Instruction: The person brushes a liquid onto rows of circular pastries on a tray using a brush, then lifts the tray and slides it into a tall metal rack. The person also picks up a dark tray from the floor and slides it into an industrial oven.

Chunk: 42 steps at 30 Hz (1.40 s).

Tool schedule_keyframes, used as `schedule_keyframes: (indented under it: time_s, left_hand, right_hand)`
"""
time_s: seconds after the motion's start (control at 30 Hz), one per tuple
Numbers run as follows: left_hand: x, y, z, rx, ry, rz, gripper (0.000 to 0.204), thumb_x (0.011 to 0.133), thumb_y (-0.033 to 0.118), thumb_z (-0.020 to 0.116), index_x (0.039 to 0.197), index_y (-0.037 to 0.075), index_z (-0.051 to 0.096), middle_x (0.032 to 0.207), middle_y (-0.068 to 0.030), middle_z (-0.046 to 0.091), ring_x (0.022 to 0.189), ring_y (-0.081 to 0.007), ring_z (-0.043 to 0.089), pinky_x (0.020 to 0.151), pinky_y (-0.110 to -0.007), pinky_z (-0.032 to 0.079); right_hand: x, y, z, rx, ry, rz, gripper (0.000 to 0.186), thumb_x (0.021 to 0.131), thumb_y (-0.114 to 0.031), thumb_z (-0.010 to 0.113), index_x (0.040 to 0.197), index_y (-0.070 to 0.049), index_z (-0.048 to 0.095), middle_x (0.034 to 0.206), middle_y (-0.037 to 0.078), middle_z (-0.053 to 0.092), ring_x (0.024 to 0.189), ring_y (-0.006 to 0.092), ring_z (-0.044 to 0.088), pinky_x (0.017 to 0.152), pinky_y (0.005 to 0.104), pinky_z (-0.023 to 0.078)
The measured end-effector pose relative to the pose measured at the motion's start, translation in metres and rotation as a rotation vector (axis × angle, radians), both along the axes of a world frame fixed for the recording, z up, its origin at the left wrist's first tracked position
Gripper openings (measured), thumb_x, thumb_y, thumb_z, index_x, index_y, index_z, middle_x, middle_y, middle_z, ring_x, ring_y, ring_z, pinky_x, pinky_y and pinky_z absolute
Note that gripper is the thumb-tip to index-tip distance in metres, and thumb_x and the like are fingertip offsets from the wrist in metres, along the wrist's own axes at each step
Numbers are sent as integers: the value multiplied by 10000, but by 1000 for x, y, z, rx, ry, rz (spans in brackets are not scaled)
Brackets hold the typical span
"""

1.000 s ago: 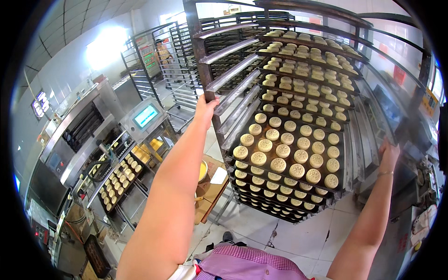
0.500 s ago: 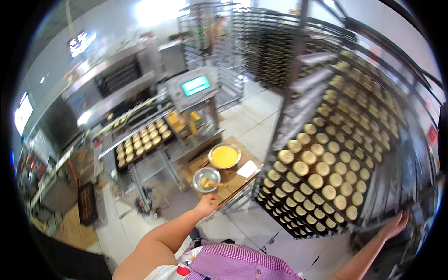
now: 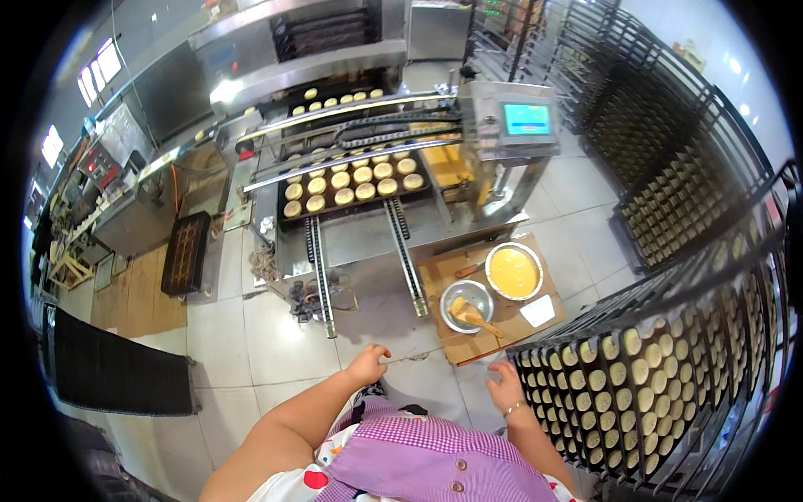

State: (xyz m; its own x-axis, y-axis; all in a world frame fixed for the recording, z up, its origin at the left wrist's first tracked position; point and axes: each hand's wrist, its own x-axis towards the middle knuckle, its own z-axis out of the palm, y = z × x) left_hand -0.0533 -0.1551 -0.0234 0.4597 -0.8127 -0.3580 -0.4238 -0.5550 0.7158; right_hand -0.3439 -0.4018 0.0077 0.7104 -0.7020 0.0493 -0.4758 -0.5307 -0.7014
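Observation:
My left hand (image 3: 366,365) hangs in front of me over the tiled floor, loosely curled, thumb and finger apart, holding nothing. My right hand (image 3: 504,386) is beside the near edge of a tall rack (image 3: 544,345) and also looks empty, fingers loosely bent and apart. Between the rack and the machine, a cardboard-topped stand (image 3: 431,272) bears a bowl of yellow liquid (image 3: 514,273). Next to it sits a metal bowl (image 3: 456,294) with a wooden-handled brush (image 3: 477,320) resting in it. A white card-like piece (image 3: 537,311) lies beside them. Round pale pastries (image 3: 640,372) fill the rack's trays.
Ahead, a dark tray of round pastries (image 3: 365,191) rests on a machine with two protruding rails (image 3: 407,268). A screen on a metal box (image 3: 527,120) stands to its right. A black tray (image 3: 186,253) and a dark belt (image 3: 117,364) are on the left. More racks (image 3: 669,159) stand behind.
My view has swung right to left, bringing the machine to the centre. My right hand has come away from the rack's far right side and drawn in toward my body.

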Motion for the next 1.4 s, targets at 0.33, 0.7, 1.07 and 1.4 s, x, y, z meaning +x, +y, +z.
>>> schedule_keyframes:
  time_s: [0.33, 0.7, 1.07, 1.4]
  left_hand:
    - [120, 4, -59, -4, 278, 315, 365, 756, 63, 626, 1110, 54, 540, 1061, -102, 516, 772, -201, 593, 709, -330, 487]
    - [163, -80, -43, -277, 969, 1284, 327, 849, 56, 533, 1141, 127, 401, 1068, -75, 479, 872, -235, 553, 724, -389, 468]
    - [103, -64, -81, -428, 1068, 1690, 182, 891, 29, 455, 1056, -34, 411, 981, -166, 514, 838, -296, 569, 742, -397, 529]
    - [47, -21, -58, -252, 1148, 1642, 74, 903, 18, 483, 977, 9, 484, 876, -111, 588, 801, -250, 610, 703, -355, 531]
  right_hand:
    - [85, -72, -88, 209, 343, -365, 363, 721, -103, 616, 1075, -24, 602, 1053, 192, 582, 1004, 298, 563, 880, 369, 444]
    - [66, -120, -160, 802, -36, -850, 488, 806, -200, 661, 1211, 7, 482, 1035, 169, 568, 934, 270, 572, 743, 372, 489]
    - [107, -180, -122, 480, -172, -695, 204, 777, -12, 648, 966, 12, 575, 822, 50, 611, 677, 112, 572, 616, 231, 470]
    - [168, -164, -157, 479, 81, -370, 315, 839, -19, 545, 1129, -107, 629, 988, 119, 654, 958, 216, 620, 837, 293, 474]
